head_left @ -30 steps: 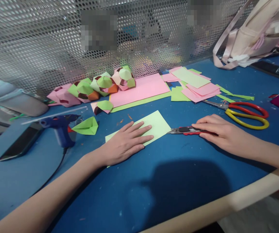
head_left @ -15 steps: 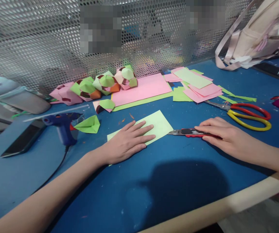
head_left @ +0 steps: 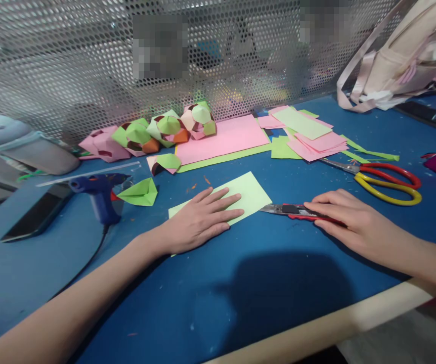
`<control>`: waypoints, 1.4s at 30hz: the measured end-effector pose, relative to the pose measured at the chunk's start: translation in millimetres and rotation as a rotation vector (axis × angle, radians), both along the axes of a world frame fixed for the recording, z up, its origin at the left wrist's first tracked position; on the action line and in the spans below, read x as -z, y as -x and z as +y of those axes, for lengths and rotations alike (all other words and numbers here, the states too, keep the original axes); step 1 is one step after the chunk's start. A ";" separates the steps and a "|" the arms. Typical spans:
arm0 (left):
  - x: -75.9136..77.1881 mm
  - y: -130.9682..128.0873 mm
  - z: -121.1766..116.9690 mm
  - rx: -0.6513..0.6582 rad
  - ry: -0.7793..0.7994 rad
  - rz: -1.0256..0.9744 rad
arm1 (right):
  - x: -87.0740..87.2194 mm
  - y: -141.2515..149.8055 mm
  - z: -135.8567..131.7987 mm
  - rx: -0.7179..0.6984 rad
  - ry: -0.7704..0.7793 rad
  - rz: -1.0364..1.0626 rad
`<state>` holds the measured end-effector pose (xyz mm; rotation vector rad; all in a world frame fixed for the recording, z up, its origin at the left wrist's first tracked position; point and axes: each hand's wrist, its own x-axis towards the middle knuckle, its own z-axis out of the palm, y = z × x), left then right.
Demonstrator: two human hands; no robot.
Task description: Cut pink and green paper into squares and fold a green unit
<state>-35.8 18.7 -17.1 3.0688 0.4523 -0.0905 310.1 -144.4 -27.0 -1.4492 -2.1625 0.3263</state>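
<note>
My left hand (head_left: 203, 220) lies flat with fingers spread on a pale green sheet of paper (head_left: 251, 189), pressing it to the blue table. The paper's left part is partly covered by that hand. In my right hand (head_left: 349, 217) is a box cutter (head_left: 294, 211) with a red and black body, held low over the table. Its blade points left, with the tip at the lower right edge of the paper; whether it is between layers I cannot tell. A folded green paper piece (head_left: 142, 193) lies left of the sheet.
A blue glue gun (head_left: 102, 197) with a cord stands at left beside a dark phone (head_left: 38, 212). Folded paper shapes (head_left: 136, 136) line the perforated metal screen (head_left: 89, 60). Pink sheets (head_left: 225, 136), loose paper pieces (head_left: 312, 134) and red-and-yellow scissors (head_left: 388, 184) lie farther back.
The cutter's tip has shifted slightly left and down along the paper's edge, with my right hand tilting a little. My left hand stays flat on the sheet. The view has moved slightly.
</note>
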 end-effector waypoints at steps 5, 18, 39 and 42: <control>0.7 0.2 -0.2 0.005 -0.003 -0.012 | -0.9 9.5 -1.9 0.014 0.002 0.009; -1.3 -1.6 -1.6 -0.033 0.055 0.000 | -1.3 16.9 -1.4 -0.027 0.026 0.014; -4.5 0.3 2.0 -0.012 0.139 -0.011 | -2.6 31.0 3.4 -0.077 -0.023 -0.058; -5.6 1.0 6.2 -0.004 0.153 0.012 | -2.5 33.8 5.3 -0.083 -0.033 -0.065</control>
